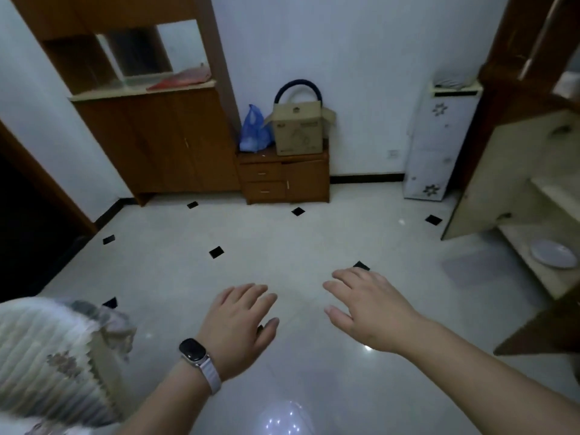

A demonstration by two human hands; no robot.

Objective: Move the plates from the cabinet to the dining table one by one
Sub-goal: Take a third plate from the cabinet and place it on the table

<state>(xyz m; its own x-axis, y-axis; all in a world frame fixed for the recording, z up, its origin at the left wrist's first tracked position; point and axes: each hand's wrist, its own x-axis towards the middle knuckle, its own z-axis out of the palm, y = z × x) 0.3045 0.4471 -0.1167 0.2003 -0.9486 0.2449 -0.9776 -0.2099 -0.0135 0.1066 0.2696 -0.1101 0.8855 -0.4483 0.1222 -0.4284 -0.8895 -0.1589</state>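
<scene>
Two bare hands reach forward, palms down, above a pale tiled floor (282, 233), seen from a head camera looking down. Both the left hand (238, 321), with a watch (193, 348) on its wrist, and the right hand (373, 312) have straight, slightly spread fingers and hold nothing. They hover in the air, touching neither each other nor any object. One plate (554, 254) lies flat on a low shelf of the cabinet (519, 244) at the far right, whose door (492, 180) stands swung open, presumably so the plates can be reached. That plate is well apart from the right hand, off to its right. At the lower left edge sits something draped in pleated, patterned cloth (47, 350); it may be the dining table, but that cannot be told. Against the far wall stand a wooden cupboard (150, 139) and a low drawer unit (282, 180) carrying a box (298, 130) and a blue bag (254, 130). Judging by the empty hands, the person seems to be between trips, likely heading to the cabinet for a plate.
</scene>
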